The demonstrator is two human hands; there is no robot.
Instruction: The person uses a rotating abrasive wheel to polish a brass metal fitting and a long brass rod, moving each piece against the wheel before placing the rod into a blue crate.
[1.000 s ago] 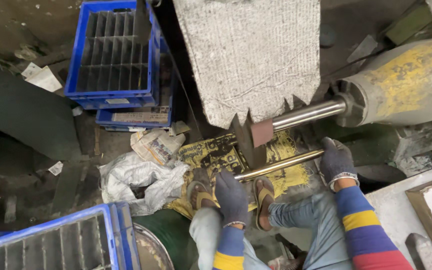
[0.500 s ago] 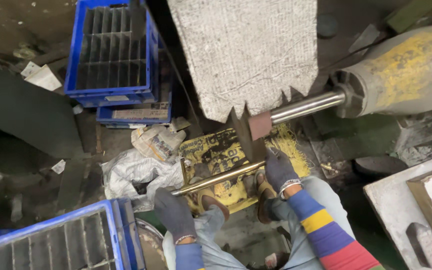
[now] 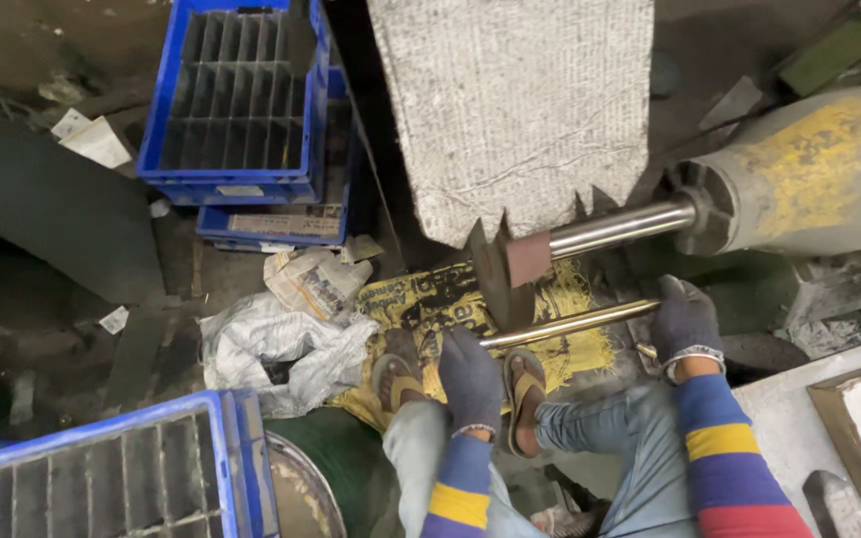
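**One rod, two gloved hands, at the polishing wheel**

The person sits low, both hands in dark gloves, holding a single brass-coloured rod (image 3: 570,324) crosswise just under the dark wheel (image 3: 498,279). The left hand (image 3: 470,374) has its grip wrapped on the rod's near end; the right hand (image 3: 685,319) has its grip clenched round the far end. The wheel sits at the tip of one shiny steel shaft (image 3: 620,227) running out of a grey motor (image 3: 809,174) smeared with yellow. Two sandalled feet (image 3: 525,384) rest on a yellow printed sack (image 3: 430,299) on the floor. I count three blue crates: two stacked at the top (image 3: 236,100), one at lower left (image 3: 102,478). A crumpled white bag (image 3: 271,344) lies between them.
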